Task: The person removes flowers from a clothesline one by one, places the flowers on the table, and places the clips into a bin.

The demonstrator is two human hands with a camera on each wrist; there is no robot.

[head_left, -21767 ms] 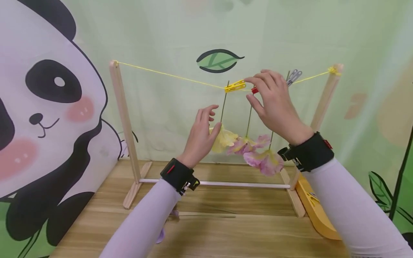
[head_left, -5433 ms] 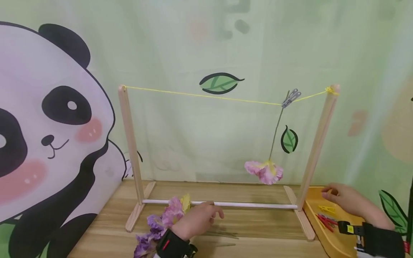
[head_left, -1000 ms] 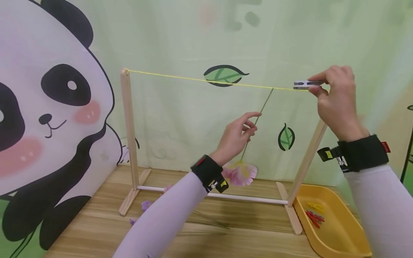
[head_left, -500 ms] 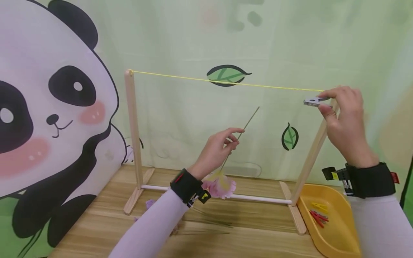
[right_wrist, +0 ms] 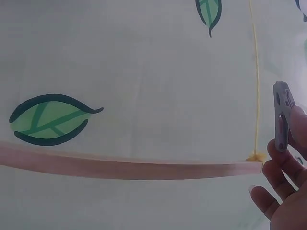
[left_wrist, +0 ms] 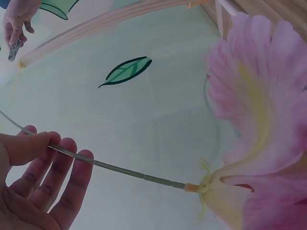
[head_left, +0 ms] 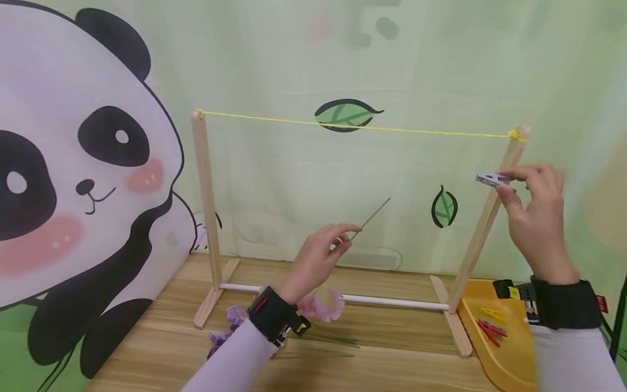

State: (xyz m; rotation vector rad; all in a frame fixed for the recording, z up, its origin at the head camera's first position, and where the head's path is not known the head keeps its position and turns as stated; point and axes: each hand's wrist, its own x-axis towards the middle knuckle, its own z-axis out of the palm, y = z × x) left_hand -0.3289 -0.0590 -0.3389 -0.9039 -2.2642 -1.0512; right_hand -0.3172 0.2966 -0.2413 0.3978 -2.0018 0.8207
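Observation:
My left hand [head_left: 318,258] pinches the thin green stem of a pink artificial flower [head_left: 325,304], below the yellow string [head_left: 421,131]. The bloom hangs low behind the left wrist; in the left wrist view its ruffled pink petals [left_wrist: 256,96] with a yellow centre fill the right side. Between thumb and fingers my right hand [head_left: 541,218] holds a grey clothespin [head_left: 492,178], in front of the right wooden post [head_left: 482,234]. The right wrist view shows the clothespin [right_wrist: 282,117] beside the string's knotted end. Nothing hangs from the string.
Two wooden posts joined by a white rod [head_left: 392,302] carry the string. A yellow tray [head_left: 514,348] at the right holds red, yellow and grey clothespins [head_left: 491,332]. Purple flowers [head_left: 236,316] and several stems lie on the wooden table behind my left forearm.
The grey clothespin has come off the string in my right hand, which has moved down and right. My left hand has lowered the pink flower away from the string.

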